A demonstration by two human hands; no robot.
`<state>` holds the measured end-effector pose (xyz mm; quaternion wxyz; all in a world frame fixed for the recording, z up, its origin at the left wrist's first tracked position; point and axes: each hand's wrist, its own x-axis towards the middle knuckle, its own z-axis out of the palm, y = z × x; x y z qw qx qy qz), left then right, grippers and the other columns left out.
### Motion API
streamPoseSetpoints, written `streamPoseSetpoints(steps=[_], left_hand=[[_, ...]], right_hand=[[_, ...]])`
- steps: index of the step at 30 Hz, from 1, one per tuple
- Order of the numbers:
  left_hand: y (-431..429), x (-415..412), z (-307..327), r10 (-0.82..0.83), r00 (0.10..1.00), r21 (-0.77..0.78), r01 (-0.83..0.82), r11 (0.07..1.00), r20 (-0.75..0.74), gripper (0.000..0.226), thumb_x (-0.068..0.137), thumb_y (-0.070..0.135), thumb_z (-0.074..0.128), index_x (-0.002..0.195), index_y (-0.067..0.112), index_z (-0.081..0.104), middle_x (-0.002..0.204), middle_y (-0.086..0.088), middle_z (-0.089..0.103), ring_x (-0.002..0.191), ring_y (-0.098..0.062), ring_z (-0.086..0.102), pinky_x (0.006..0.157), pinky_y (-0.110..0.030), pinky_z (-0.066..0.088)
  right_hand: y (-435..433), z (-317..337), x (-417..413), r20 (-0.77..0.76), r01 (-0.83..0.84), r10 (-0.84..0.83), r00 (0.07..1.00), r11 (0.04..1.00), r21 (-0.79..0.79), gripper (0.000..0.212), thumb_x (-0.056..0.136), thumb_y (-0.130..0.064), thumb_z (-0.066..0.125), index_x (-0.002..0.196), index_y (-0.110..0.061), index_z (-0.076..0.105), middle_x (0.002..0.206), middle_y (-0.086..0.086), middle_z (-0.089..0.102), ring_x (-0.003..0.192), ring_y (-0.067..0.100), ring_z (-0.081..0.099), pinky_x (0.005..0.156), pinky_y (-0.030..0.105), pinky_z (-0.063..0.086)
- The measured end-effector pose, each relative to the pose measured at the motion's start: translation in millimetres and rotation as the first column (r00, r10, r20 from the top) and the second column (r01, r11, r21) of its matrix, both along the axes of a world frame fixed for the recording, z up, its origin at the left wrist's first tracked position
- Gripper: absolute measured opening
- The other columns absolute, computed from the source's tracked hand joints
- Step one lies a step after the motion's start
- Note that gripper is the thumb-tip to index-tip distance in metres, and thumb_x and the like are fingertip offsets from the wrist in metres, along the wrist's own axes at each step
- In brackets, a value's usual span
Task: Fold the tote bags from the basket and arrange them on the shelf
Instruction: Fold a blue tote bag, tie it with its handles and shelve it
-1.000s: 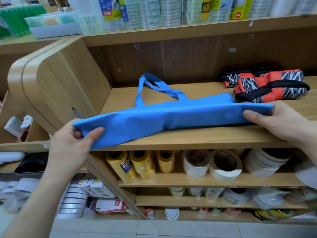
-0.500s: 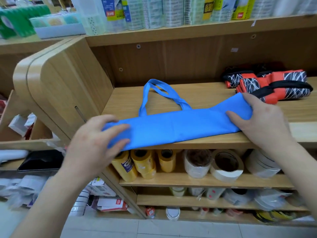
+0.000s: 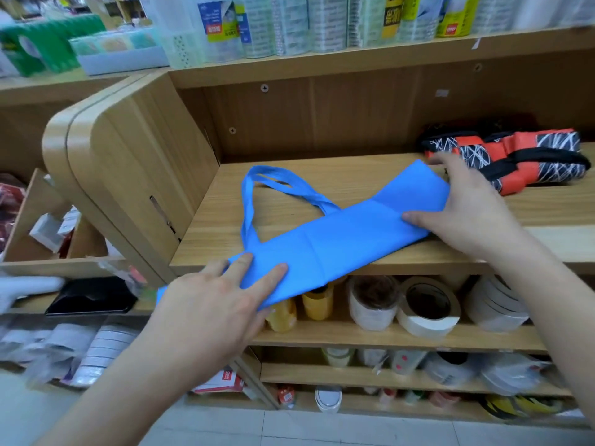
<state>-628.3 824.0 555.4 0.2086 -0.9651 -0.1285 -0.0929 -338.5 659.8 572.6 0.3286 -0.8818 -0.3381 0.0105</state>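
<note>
A shop aisle is shown, filled by a light wooden shelf (image 3: pixel 354 185) unit with a rounded end panel on the left. On the board above it, packs of clear tape rolls (image 3: pixel 289 24) are lined up. Their blue and yellow labels (image 3: pixel 222 27) carry print, but it is too blurred to be read. Green wrapped packs (image 3: pixel 42 43) are seen at the far left.

A blue non-woven tote bag (image 3: pixel 338 243), folded lengthwise into a long narrow strip, is laid slantwise across the near edge of the shelf. Its two handle loops (image 3: pixel 257 188) are spread towards the back. Its near-left end overhangs the edge.

The left hand (image 3: pixel 209 313) is laid flat on that overhanging end, with fingers straight and slightly spread on the fabric. The right hand (image 3: pixel 473 214) is closed on the far-right end of the strip, which is raised off the board. The thumb is pressed on top, and the fingers, blurred, are wrapped past the far corner.

Just beside the right hand, at the right rear of the shelf, a folded orange bag with black-and-white line pattern (image 3: pixel 528 162) is lying. On the board below, yellow tape rolls (image 3: pixel 317 304) and a cream masking tape roll (image 3: pixel 428 307) are stored. Lower left, a white box with a red mark (image 3: pixel 225 379) cannot be read.
</note>
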Motion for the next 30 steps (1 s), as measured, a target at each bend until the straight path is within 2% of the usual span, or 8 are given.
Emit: streamPoseSetpoints(steps=[4, 8, 11, 14, 16, 21, 27, 30], left_hand=[[-5, 10, 17, -0.087, 0.996, -0.187, 0.086, 0.979, 0.005, 0.052, 0.091, 0.068, 0.020, 0.120, 0.042, 0.054, 0.102, 0.005, 0.062, 0.081, -0.021, 0.064, 0.050, -0.035, 0.051], [4, 43, 36, -0.053, 0.948, -0.441, 0.195, 0.876, 0.314, 0.077, 0.083, 0.054, 0.061, 0.148, 0.027, 0.032, 0.147, 0.002, 0.040, 0.134, -0.018, 0.039, 0.109, -0.032, 0.036], [16, 76, 38, 0.035, 0.981, -0.857, 0.149, 0.494, 0.191, 0.098, 0.068, 0.042, 0.085, 0.148, 0.027, 0.031, 0.149, 0.010, 0.043, 0.138, -0.006, 0.039, 0.115, -0.036, 0.033], [20, 93, 29, 0.160, 0.966, -0.979, 0.201, 0.023, 0.202, 0.048, 0.078, 0.010, 0.080, 0.122, 0.012, 0.061, 0.121, -0.001, 0.069, 0.112, -0.019, 0.065, 0.099, -0.048, 0.051], [20, 98, 24, 0.270, 0.940, -0.968, 0.237, -0.079, 0.208, 0.029, 0.084, -0.003, 0.070, 0.109, 0.010, 0.067, 0.112, -0.006, 0.073, 0.105, -0.022, 0.069, 0.095, -0.047, 0.053], [27, 109, 15, 0.425, 0.849, -0.939, 0.344, 0.004, 0.313, 0.031, 0.086, -0.001, 0.070, 0.113, 0.013, 0.065, 0.112, -0.002, 0.072, 0.104, -0.019, 0.069, 0.095, -0.046, 0.054], [26, 110, 8, 0.353, 0.846, -0.634, -0.023, 0.773, 0.400, 0.089, 0.069, 0.031, 0.086, 0.143, 0.024, 0.038, 0.135, 0.001, 0.046, 0.125, -0.020, 0.041, 0.100, -0.035, 0.039], [25, 93, 8, -0.071, 0.900, -0.455, 0.284, 0.844, 0.430, 0.067, 0.071, 0.028, 0.081, 0.133, 0.025, 0.057, 0.136, -0.004, 0.052, 0.124, -0.018, 0.043, 0.103, -0.042, 0.041]], right_hand=[[17, 24, 1, 0.044, -0.180, 0.176, 0.983, 0.919, 0.350, 0.088, 0.070, -0.007, 0.082, 0.140, -0.035, 0.037, 0.118, 0.014, 0.052, 0.095, 0.017, 0.048, 0.077, 0.018, 0.038], [32, 56, -5, 0.124, -0.426, 0.416, 0.901, 0.788, 0.445, 0.102, 0.069, 0.003, 0.083, 0.148, -0.032, 0.028, 0.109, -0.015, 0.052, 0.094, 0.022, 0.054, 0.082, 0.014, 0.046], [45, 73, -14, 0.162, -0.523, 0.516, 0.841, 0.701, 0.485, 0.108, 0.068, 0.005, 0.082, 0.152, -0.029, 0.023, 0.127, -0.014, 0.050, 0.093, 0.025, 0.056, 0.084, 0.029, 0.055], [57, 75, -24, 0.085, -0.466, 0.526, 0.846, 0.655, 0.595, 0.104, 0.075, 0.003, 0.079, 0.153, -0.028, 0.019, 0.130, 0.006, 0.055, 0.094, 0.022, 0.067, 0.082, 0.034, 0.059], [61, 66, -26, -0.012, -0.356, 0.461, 0.887, 0.701, 0.618, 0.102, 0.079, -0.003, 0.078, 0.153, -0.032, 0.015, 0.108, 0.011, 0.065, 0.093, 0.022, 0.069, 0.083, 0.037, 0.059], [46, 20, -33, -0.301, -0.359, 0.464, 0.833, 0.868, 0.343, 0.109, 0.079, -0.006, 0.079, 0.149, -0.052, 0.010, 0.080, 0.013, 0.067, 0.069, 0.016, 0.066, 0.075, 0.027, 0.057], [56, -16, -34, -0.091, -0.371, 0.381, 0.920, 0.922, 0.114, 0.081, 0.077, -0.013, 0.079, 0.136, -0.048, 0.035, 0.088, -0.004, 0.051, 0.071, 0.007, 0.053, 0.081, 0.037, 0.051], [55, -21, -30, -0.007, -0.402, 0.404, 0.915, 0.913, 0.073, 0.043, 0.078, -0.016, 0.080, 0.111, -0.035, 0.060, 0.103, -0.004, 0.041, 0.102, 0.013, 0.048, 0.094, 0.026, 0.038]])
